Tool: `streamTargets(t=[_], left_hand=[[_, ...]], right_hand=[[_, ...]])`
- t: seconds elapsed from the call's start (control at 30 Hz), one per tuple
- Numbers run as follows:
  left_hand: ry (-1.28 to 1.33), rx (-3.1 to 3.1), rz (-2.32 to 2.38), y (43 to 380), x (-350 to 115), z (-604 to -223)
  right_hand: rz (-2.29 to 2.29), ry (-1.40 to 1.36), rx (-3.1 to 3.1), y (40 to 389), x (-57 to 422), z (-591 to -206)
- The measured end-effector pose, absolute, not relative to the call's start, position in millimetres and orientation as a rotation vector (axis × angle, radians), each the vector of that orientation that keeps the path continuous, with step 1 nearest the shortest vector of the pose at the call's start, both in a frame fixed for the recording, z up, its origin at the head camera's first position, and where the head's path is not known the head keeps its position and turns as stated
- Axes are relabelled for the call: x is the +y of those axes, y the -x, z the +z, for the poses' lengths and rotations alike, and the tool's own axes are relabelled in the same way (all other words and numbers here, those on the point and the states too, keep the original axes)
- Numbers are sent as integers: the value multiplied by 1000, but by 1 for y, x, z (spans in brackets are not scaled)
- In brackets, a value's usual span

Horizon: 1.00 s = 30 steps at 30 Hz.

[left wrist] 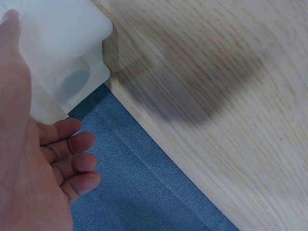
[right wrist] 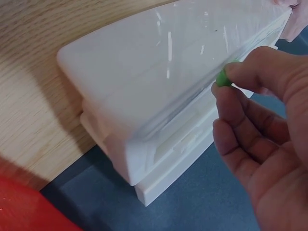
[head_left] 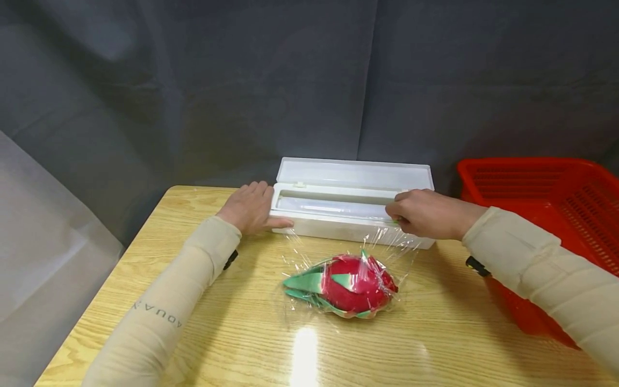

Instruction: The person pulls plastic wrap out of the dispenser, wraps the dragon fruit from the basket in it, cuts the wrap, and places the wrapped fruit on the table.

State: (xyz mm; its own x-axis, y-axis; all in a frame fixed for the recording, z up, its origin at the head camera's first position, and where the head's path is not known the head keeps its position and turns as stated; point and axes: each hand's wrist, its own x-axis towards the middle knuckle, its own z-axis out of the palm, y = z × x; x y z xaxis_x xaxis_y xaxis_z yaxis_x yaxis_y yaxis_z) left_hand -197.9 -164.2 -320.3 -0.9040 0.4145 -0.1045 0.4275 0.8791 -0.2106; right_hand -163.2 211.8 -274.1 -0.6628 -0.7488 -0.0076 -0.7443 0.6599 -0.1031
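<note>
A white cling film dispenser box lies across the back of the table, its lid tipped back and the film roll showing inside. My left hand rests at the box's left end, thumb along the front face, other fingers loosely bent beyond the end. Near the other end, my right hand pinches a small green slide cutter between thumb and index finger at the box's edge. Clear cling film runs from the box down over a red dragon fruit with green leaf tips.
A red plastic basket stands at the right, beside the table. Dark cloth hangs behind the box. The wooden table has its left edge past my left forearm, with white material beyond it.
</note>
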Motion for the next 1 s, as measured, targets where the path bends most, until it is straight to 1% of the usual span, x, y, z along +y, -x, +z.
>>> streamTargets(t=[0.23,0.47,0.73,1.0], left_hand=[[-669,2991,-352,199,-166,-319],[-660,2974,-342,201,-169,-319],[-661,2978,-320,203,-175,-319],[-664,2990,-331,205,-178,-323]], right_hand=[[-106,1261,2844,163,219,-274],[-83,1163,2830,163,224,-274],[-48,1154,2861,162,232,-275],[-33,1107,2856,161,231,-271]])
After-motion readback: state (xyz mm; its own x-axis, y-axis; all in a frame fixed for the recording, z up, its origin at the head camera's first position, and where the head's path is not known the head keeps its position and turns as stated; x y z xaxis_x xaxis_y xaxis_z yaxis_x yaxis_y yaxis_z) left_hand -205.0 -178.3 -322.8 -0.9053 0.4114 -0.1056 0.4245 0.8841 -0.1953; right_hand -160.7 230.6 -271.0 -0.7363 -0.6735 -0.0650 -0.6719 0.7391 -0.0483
